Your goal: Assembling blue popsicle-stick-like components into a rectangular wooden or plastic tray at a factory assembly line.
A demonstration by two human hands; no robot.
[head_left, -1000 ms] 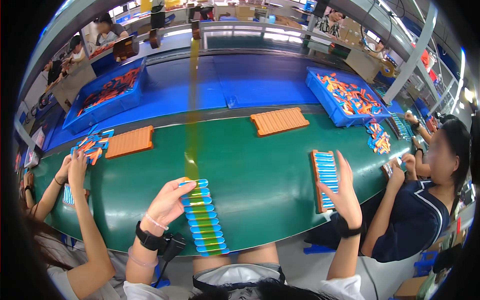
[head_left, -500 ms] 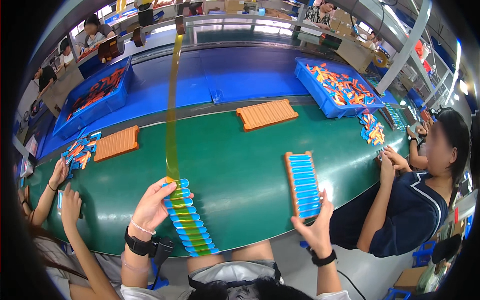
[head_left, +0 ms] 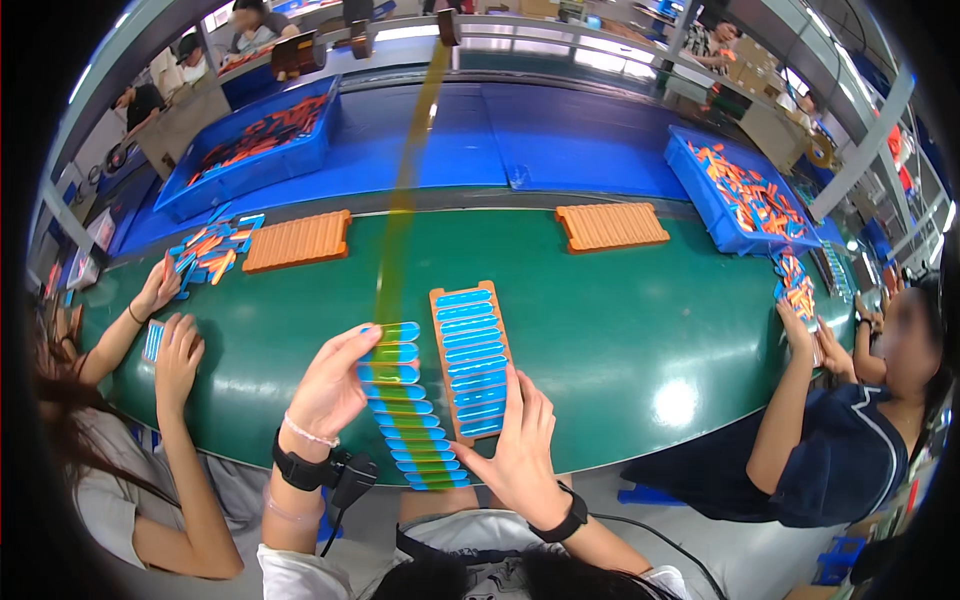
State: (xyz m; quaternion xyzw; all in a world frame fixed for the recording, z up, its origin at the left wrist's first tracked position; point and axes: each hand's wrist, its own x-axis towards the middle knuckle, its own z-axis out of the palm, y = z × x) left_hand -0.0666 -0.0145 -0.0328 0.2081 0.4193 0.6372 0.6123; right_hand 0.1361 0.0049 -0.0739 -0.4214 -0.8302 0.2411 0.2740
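Observation:
My left hand [head_left: 335,388] pinches the upper end of a translucent yellow tape [head_left: 397,235] between thumb and fingers. Below that pinch hangs a row of blue oblong pieces with rounded ends [head_left: 412,420], stuck side by side across the tape. Right beside the row is a ribbed orange tray [head_left: 441,345] with several more blue pieces [head_left: 474,352] lying across its grooves. My right hand [head_left: 522,440] grips the tray's near end, fingers along its right edge and thumb at the lower left corner, close to the row. Whether the thumb touches the row I cannot tell.
Two other ribbed orange trays [head_left: 300,240] [head_left: 612,227] lie toward the back of the green table [head_left: 600,340]. Blue bins [head_left: 250,150] [head_left: 745,190] with orange and blue pieces stand left and right. Co-workers' hands [head_left: 180,350] [head_left: 800,335] work on both sides. Tape rolls [head_left: 448,27] hang on a rail.
My right hand has brought the filled tray leftward, from well apart to right beside the taped row. My left hand keeps its pinch on the tape. The whole view has shifted.

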